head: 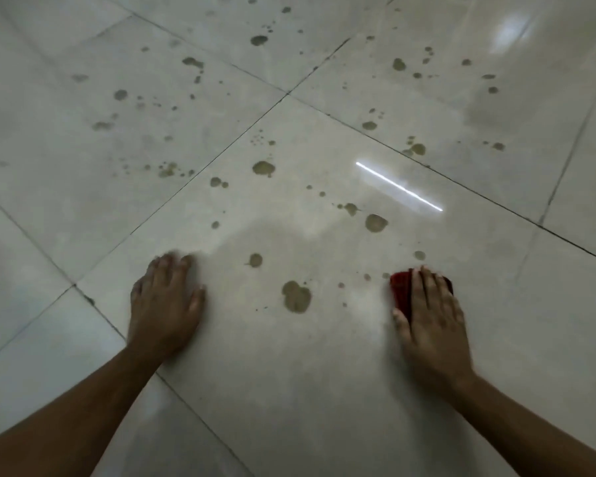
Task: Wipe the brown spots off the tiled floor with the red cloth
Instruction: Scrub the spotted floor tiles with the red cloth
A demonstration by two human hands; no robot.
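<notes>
My right hand [432,315] lies flat with straight fingers on the red cloth [400,290], pressing it onto the pale tiled floor [289,390]; only the cloth's left and top edges show around the hand. My left hand [166,301] rests flat on the same tile, fingers spread, holding nothing. A large brown spot [296,296] lies between the two hands, a smaller one [255,260] just above it. Several more brown spots spread over the tiles farther away, among them a round one [375,222] above the cloth.
Dark grout lines [186,197] cross the floor diagonally. A bright strip of reflected light [398,186] lies on the glossy tile ahead. The tile near my forearms shows no spots.
</notes>
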